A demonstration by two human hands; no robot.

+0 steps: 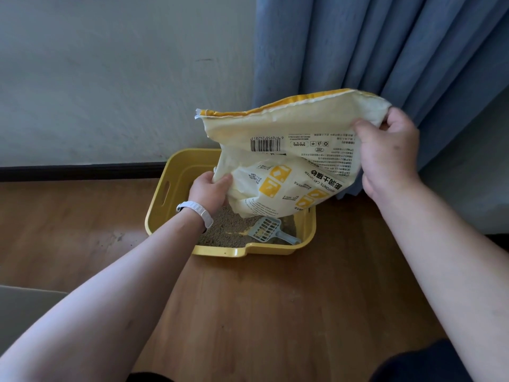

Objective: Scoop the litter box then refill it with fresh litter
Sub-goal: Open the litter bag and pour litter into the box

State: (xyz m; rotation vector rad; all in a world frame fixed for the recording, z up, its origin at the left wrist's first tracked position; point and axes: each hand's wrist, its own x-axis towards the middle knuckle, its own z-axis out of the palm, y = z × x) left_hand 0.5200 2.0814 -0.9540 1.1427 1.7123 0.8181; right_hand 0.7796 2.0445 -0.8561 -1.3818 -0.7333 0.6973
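Note:
A cream and yellow litter bag [289,150] hangs upside down over the yellow litter box [168,188], its mouth low inside the box. My left hand [209,190], with a white wristband, grips the bag's lower left edge near the mouth. My right hand [385,153] pinches the bag's raised bottom corner at the upper right. Grey-brown litter [228,230] covers the box floor. A pale blue slotted scoop [268,230] lies on the litter at the front right of the box. The back of the box is hidden by the bag.
The box stands on a wooden floor [275,312] against a white wall [110,78] with a dark baseboard. Blue curtains [399,51] hang behind and to the right. A grey flat object [24,307] sits at the left edge.

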